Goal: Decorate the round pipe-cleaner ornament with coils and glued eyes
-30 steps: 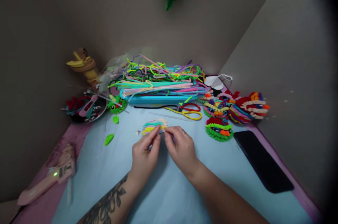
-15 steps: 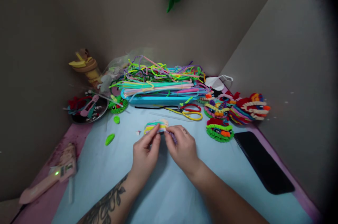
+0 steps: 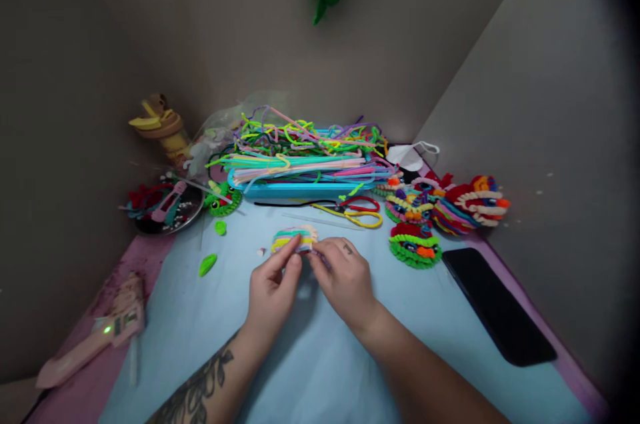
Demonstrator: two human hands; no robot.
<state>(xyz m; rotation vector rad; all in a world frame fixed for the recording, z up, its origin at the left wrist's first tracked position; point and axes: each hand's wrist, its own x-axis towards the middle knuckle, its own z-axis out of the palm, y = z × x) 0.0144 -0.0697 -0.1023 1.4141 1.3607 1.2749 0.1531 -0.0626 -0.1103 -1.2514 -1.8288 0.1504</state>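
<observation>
Left hand (image 3: 273,279) and right hand (image 3: 346,276) apparently pinch striped fuzzy patch (image 3: 287,236) between them; uneven tugging could warp it.

is showing a bare left forearm (image 3: 233,371) and right forearm (image 3: 425,364). is carrying a dark leafy tattoo (image 3: 196,389) on the left forearm, branching into pointed leaves toward the far end. is bearing a small dark mark (image 3: 347,249) on the right hand (image 3: 345,284), appearing too small to tell as ring or ink.
</observation>
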